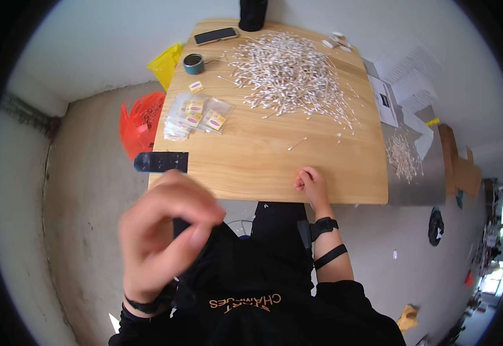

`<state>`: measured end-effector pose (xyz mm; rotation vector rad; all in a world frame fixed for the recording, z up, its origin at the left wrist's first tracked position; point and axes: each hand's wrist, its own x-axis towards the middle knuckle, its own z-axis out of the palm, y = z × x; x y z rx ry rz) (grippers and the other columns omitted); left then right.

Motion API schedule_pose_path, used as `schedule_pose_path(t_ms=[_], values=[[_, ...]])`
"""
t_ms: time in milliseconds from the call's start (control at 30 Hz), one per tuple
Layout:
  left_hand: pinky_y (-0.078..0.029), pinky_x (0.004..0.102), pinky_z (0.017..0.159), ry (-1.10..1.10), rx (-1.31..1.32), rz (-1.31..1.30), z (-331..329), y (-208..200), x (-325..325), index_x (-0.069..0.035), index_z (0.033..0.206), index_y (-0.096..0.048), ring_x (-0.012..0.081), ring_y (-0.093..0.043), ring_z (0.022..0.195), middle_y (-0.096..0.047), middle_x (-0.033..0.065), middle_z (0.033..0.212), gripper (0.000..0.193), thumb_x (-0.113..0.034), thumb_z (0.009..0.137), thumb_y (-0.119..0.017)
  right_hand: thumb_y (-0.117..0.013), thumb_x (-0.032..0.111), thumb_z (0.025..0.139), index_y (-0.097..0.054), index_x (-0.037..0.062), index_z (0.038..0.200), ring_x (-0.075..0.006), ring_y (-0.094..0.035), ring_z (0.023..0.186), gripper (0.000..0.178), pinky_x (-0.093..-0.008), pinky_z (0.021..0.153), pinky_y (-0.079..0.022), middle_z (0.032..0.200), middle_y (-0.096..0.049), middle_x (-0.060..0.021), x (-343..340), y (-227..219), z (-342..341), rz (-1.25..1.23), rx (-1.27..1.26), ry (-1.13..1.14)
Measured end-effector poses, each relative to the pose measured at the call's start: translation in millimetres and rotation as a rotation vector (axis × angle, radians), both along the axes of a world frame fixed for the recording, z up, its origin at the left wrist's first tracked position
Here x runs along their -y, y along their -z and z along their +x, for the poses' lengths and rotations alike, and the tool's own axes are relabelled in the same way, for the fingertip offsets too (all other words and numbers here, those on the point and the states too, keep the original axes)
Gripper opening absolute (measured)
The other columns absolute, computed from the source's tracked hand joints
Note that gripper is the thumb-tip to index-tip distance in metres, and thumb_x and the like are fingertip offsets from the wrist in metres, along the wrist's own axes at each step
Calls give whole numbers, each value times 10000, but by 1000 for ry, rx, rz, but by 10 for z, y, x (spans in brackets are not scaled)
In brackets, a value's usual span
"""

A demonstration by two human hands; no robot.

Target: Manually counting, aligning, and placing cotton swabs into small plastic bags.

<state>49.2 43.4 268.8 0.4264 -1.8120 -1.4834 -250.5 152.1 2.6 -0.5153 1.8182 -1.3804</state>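
My left hand (168, 225) is raised above my lap, left of the table's near edge. Its fingers curl toward the thumb in a closed, slightly blurred pinch, and nothing shows between them. At the near edge of the wooden table (251, 173), my right hand (313, 183) rests in a loose fist with nothing visible in it. A single cotton swab (297, 143) lies just beyond that hand. Farther back spreads a big loose pile of cotton swabs (291, 69). Clear plastic bags (176, 124) with small yellow-and-white labels (215, 120) lie at the table's left.
A phone (215, 36), a round teal container (193, 64) and a black object (253, 14) stand or lie at the back. A dark strip (162, 162) overhangs the left edge. Red (139, 124) and yellow bags (166, 64) hang left. More swabs (402, 157) lie on a grey surface right.
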Motion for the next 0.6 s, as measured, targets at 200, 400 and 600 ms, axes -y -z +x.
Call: schedule_pose_path(t_ms=[200, 400, 600], values=[[-445, 279, 858, 17, 480, 89, -332, 1047, 221, 1, 1023, -610, 138, -588, 968, -608, 47, 985, 148, -74, 896, -621, -538, 108, 948, -622, -8, 976, -130, -637, 640, 146, -250, 571, -519, 778, -610, -39, 89, 13, 46, -32, 73, -25], [-454, 372, 925, 95, 649, -140, -676, 1620, 200, -8, 1147, -582, 296, -566, 1092, -575, 152, 1155, 337, -123, 844, -672, -631, 176, 927, -627, 17, 985, -104, -622, 636, 170, -226, 566, -493, 786, -615, -29, 76, -67, 42, -10, 38, -61], [-374, 420, 1067, 120, 636, -382, -1310, 2108, 180, 11, 1373, -379, 404, -390, 1308, -366, 232, 1429, 661, -168, 820, -695, -617, 202, 942, -642, 11, 1003, -108, -639, 612, 201, -222, 551, -509, 778, -640, -37, 68, -36, 36, -2, 63, -54]])
